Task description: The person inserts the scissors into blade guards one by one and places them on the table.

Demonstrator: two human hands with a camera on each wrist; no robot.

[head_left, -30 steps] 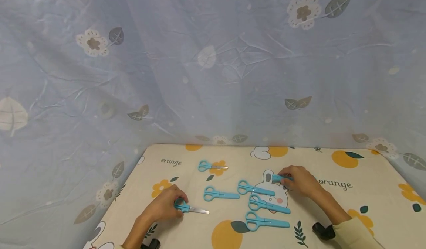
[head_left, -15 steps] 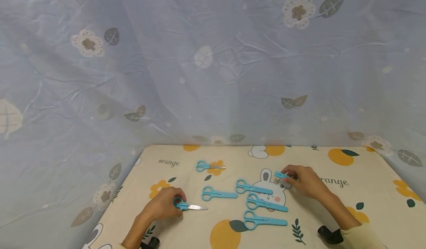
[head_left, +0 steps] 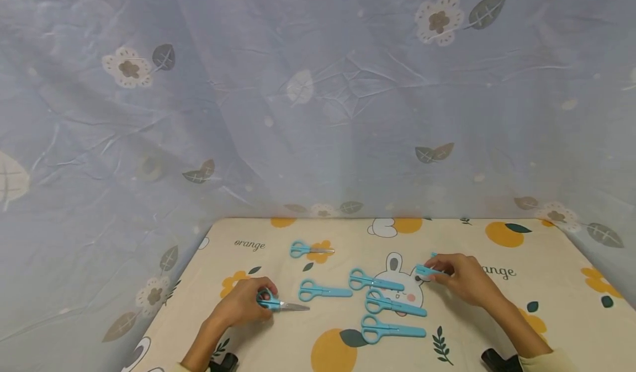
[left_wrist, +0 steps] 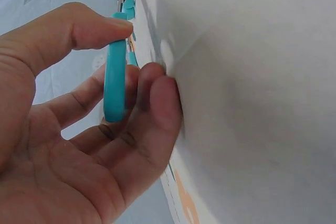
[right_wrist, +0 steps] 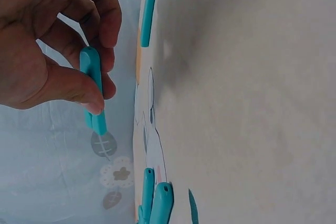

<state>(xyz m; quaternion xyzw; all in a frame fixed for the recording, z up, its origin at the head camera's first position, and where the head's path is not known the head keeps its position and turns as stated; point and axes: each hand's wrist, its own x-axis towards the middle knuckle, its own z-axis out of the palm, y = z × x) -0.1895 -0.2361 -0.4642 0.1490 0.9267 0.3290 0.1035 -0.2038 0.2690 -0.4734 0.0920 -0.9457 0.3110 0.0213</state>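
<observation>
My left hand (head_left: 244,304) holds a pair of small scissors (head_left: 284,306) by its light-blue handle, its metal blades bare and pointing right. In the left wrist view the thumb presses the handle (left_wrist: 115,82) against the fingers. At the right, my right hand (head_left: 464,278) pinches a light-blue scissors cover (head_left: 428,271) between thumb and fingers. The right wrist view shows this cover (right_wrist: 93,85) held above the cloth. A second blue cover (right_wrist: 149,11) lies on the cloth, mostly hidden behind the right hand in the head view.
Between the hands lie several covered scissors: one at the left (head_left: 325,291), three stacked toward the right, including the nearest (head_left: 392,329). Farther back is an uncovered pair (head_left: 311,249). A patterned cloth (head_left: 278,344) covers the table, with a grey-blue curtain (head_left: 318,140) behind.
My right hand has drawn slightly right and toward me with the cover, and the second cover's tip now shows behind it. The scissors in my left hand have tilted slightly, tips rising.
</observation>
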